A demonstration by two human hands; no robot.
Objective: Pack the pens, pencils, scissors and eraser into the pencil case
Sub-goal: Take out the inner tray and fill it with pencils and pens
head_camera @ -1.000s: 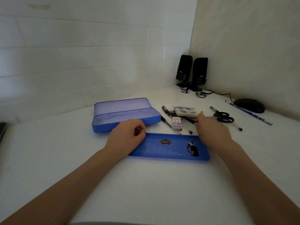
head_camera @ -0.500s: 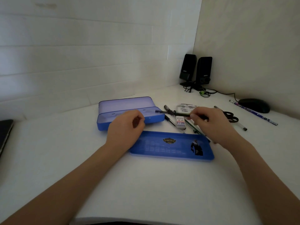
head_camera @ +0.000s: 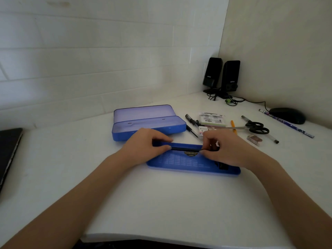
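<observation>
The blue pencil case (head_camera: pixel 149 123) lies open on the white desk, its lid tipped back. In front of it lies a flat blue tray (head_camera: pixel 194 164). My left hand (head_camera: pixel 147 146) and my right hand (head_camera: pixel 226 150) each pinch one end of a dark pen (head_camera: pixel 185 149), held level just above the tray's far edge. Behind my right hand lie a white eraser (head_camera: pixel 202 131), two black pens (head_camera: pixel 191 120), an orange pencil (head_camera: pixel 233 126), black-handled scissors (head_camera: pixel 255 127) and a blue patterned pencil (head_camera: pixel 287 125).
A small labelled packet (head_camera: pixel 212 119) and a brownish block (head_camera: pixel 255 139) lie among the stationery. Two black speakers (head_camera: pixel 221 78) stand in the corner, with a black mouse (head_camera: pixel 287 115) to their right. A dark laptop edge (head_camera: pixel 9 150) shows at far left.
My right hand lifted a dark pen from the pile and brought it left, over the tray. My left hand moved from the tray's corner to grip the pen's other end.
</observation>
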